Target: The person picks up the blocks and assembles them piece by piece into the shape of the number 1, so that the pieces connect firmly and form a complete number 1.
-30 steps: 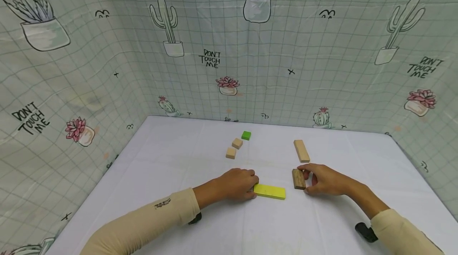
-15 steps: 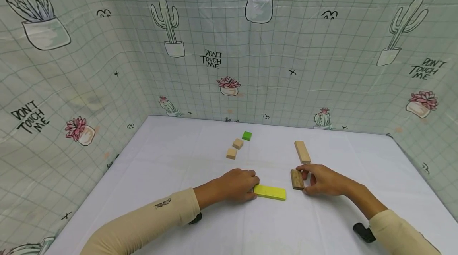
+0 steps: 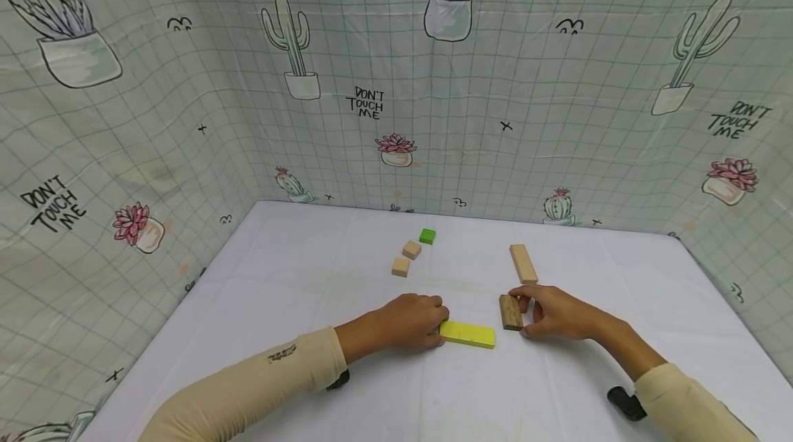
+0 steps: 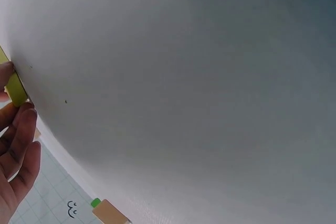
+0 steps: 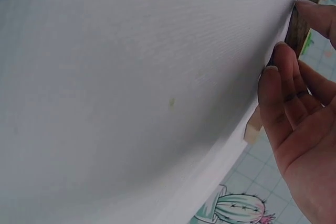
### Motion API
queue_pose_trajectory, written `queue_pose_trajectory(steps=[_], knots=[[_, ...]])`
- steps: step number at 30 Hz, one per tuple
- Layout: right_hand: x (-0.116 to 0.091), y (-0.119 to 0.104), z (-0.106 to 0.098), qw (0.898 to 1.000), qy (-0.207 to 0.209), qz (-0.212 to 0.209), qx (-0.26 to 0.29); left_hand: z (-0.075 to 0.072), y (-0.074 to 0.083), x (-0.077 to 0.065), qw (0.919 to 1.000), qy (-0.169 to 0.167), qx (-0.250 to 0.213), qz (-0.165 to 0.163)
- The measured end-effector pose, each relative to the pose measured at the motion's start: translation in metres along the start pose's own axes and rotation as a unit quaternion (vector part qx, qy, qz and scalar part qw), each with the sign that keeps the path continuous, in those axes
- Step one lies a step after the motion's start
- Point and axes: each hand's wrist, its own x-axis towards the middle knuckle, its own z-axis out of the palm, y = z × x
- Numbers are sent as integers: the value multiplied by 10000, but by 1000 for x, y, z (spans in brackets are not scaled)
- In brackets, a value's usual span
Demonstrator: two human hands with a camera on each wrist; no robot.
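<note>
A long yellow block [image 3: 467, 334] lies flat on the white-covered table. My left hand [image 3: 411, 321] pinches its left end between thumb and fingers; the left wrist view shows the thumb and fingertips on either side of that yellow end [image 4: 17, 90]. Just right of the yellow block is a shorter dark brown wooden block [image 3: 511, 312]. My right hand [image 3: 559, 313] holds this one by its ends, thumb at the near end and a finger at the far end. In the right wrist view the brown block [image 5: 298, 27] sits between thumb and fingers, close on the table.
Beyond the right hand lies a pale wooden block [image 3: 523, 264]. Farther back, left of centre, are a small green block [image 3: 427, 236] and two small pale blocks [image 3: 411, 249]. A cactus-print cloth [image 3: 464, 84] hangs behind the table [image 3: 322, 256] and along its sides.
My right hand has slid the dark brown block a little to the left, nearer the yellow block. The left hand and the yellow block have stayed in place.
</note>
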Motion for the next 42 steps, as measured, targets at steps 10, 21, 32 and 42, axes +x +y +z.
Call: queue_pose_trajectory(steps=[10,21,32,42], knots=[[3,-5,2,10000,7,47,-24,2,0,0,9999,32,138,21],[4,-5,3,9999,48,14,-104,-1,1,-2,9997,18,244,51],[7,-8,3,9999,24,60,-94,-1,1,-1,9999,-1,160,24],[10,-9,4,9999,-69,61,50,1,0,0,9998,26,193,15]])
